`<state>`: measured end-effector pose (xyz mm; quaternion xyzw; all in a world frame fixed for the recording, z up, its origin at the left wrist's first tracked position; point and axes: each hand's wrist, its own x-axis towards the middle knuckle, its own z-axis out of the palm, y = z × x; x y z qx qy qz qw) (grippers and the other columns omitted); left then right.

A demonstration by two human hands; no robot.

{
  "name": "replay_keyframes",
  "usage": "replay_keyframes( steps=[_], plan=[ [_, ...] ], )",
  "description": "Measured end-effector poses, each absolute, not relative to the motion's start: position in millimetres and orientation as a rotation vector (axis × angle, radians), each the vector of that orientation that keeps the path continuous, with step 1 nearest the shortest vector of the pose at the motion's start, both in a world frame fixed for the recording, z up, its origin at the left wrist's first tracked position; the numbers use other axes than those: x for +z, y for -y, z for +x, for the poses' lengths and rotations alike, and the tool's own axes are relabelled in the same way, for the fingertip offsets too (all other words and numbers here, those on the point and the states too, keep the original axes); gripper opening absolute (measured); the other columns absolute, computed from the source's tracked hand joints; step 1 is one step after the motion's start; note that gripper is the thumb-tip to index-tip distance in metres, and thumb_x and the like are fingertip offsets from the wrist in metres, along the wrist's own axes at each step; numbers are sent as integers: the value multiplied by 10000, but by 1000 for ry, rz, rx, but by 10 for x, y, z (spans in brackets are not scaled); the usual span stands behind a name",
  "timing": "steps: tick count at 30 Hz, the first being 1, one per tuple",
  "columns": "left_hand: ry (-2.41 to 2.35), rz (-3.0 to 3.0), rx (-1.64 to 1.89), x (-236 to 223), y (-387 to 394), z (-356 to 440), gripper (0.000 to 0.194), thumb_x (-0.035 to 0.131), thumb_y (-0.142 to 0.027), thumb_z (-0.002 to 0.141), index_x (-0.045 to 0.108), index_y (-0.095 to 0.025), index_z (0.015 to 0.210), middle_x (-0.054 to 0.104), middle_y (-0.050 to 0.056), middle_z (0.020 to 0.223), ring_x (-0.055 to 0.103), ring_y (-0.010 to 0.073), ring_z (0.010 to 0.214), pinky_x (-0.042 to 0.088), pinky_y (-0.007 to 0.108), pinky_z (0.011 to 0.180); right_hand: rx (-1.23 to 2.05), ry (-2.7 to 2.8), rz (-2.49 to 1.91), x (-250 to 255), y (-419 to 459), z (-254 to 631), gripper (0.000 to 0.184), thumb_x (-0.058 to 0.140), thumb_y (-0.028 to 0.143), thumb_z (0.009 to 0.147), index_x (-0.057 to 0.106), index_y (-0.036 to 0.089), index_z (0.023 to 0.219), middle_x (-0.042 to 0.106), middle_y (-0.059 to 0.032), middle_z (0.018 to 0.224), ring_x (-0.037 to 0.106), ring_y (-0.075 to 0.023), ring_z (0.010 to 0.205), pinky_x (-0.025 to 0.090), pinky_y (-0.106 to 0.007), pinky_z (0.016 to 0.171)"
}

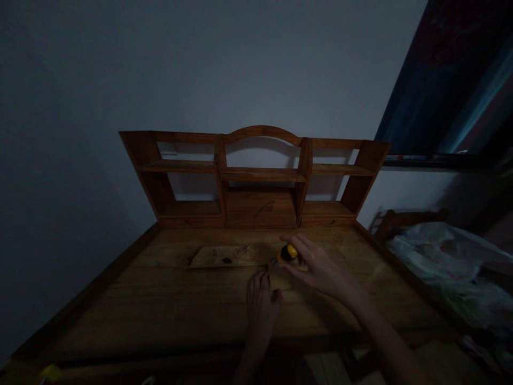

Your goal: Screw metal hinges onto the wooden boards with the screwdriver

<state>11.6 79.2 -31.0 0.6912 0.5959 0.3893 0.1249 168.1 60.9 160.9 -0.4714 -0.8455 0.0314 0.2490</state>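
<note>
My right hand (pixel 315 264) is closed around a small yellow and black tape measure (pixel 287 252), just above the wooden desk. A small metallic part shows at its left side, too dim to make out well. Under it lies a flat tan piece (pixel 282 278), possibly wood or cardboard. My left hand (pixel 262 299) rests palm down on the desk, its fingertips by the left edge of that piece and its thumb apart. Behind my left hand is a longer flat tan strip (pixel 220 256) with a dark spot and ragged marks.
A wooden shelf unit (pixel 262 175) stands along the back of the desk (pixel 180 305) against the wall. To the right, a chair (pixel 414 215) stands beside a pile of translucent plastic bags (pixel 436 251). A dark curtain (pixel 433 91) hangs at upper right. The room is dim.
</note>
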Motion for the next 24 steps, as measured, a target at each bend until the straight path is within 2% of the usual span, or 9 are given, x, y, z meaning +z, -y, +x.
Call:
replay_keyframes(
  steps=[2, 4, 6, 9, 12, 14, 17, 19, 24],
  plan=[
    [-1738, 2019, 1127, -306, -792, 116, 505, 586, -166, 777, 572, -139, 1281, 576, 130, 1309, 481, 275, 1255, 371, 437, 1103, 140, 2319, -1216, 1604, -603, 1686, 451, 545, 236, 937, 422, 274, 1370, 566, -84, 1279, 597, -237, 1118, 494, -371, 901],
    [-1744, 2019, 1115, -294, -790, 117, 506, 588, -169, 773, 574, -134, 1278, 577, 131, 1306, 475, 278, 1260, 370, 435, 1104, 150, 2331, -1233, 1615, -600, 1686, 408, 518, 211, 945, 444, 278, 1340, 577, -75, 1258, 610, -231, 1084, 501, -368, 877],
    [-1752, 2019, 1100, -283, -789, 117, 490, 587, -176, 774, 583, -135, 1262, 576, 132, 1302, 476, 279, 1257, 369, 436, 1103, 88, 2323, -1314, 1635, -601, 1681, 302, 523, 307, 963, 500, 251, 1260, 608, -78, 1179, 636, -247, 999, 513, -384, 816],
    [-1747, 2024, 1094, -284, -790, 117, 482, 579, -179, 784, 583, -137, 1264, 574, 132, 1302, 477, 279, 1254, 365, 441, 1106, 36, 2306, -1327, 1656, -607, 1678, 365, 533, 439, 959, 502, 235, 1261, 600, -92, 1189, 633, -265, 1010, 516, -399, 818],
    [-1739, 2016, 1101, -295, -794, 116, 487, 575, -172, 787, 576, -130, 1273, 573, 132, 1299, 476, 279, 1253, 364, 442, 1109, 88, 2332, -1233, 1643, -621, 1687, 400, 530, 375, 970, 450, 258, 1344, 563, -88, 1286, 613, -242, 1089, 505, -371, 881],
    [-1734, 2013, 1100, -297, -793, 114, 488, 576, -167, 785, 576, -128, 1271, 573, 128, 1301, 477, 276, 1251, 368, 435, 1107, 73, 2353, -1244, 1624, -637, 1685, 349, 524, 354, 974, 486, 255, 1306, 600, -79, 1227, 635, -233, 1037, 510, -362, 857],
    [-1727, 2024, 1092, -298, -788, 111, 483, 575, -172, 792, 576, -127, 1273, 570, 123, 1309, 471, 275, 1253, 372, 428, 1105, -44, 2320, -1372, 1611, -655, 1663, 371, 519, 459, 966, 530, 236, 1261, 641, -83, 1133, 666, -249, 916, 523, -375, 762],
    [-1739, 2025, 1091, -304, -786, 113, 475, 578, -176, 794, 580, -132, 1268, 573, 122, 1304, 474, 276, 1250, 378, 428, 1099, -51, 2304, -1392, 1623, -648, 1656, 436, 539, 478, 950, 499, 251, 1319, 624, -88, 1191, 663, -261, 941, 525, -386, 764],
    [-1758, 2024, 1103, -323, -796, 123, 482, 582, -162, 785, 581, -134, 1266, 566, 131, 1320, 473, 279, 1258, 372, 440, 1105, 209, 2385, -1210, 1651, -596, 1709, 556, 555, 195, 915, 373, 319, 1426, 535, -44, 1363, 569, -215, 1184, 464, -347, 960]
  ],
)
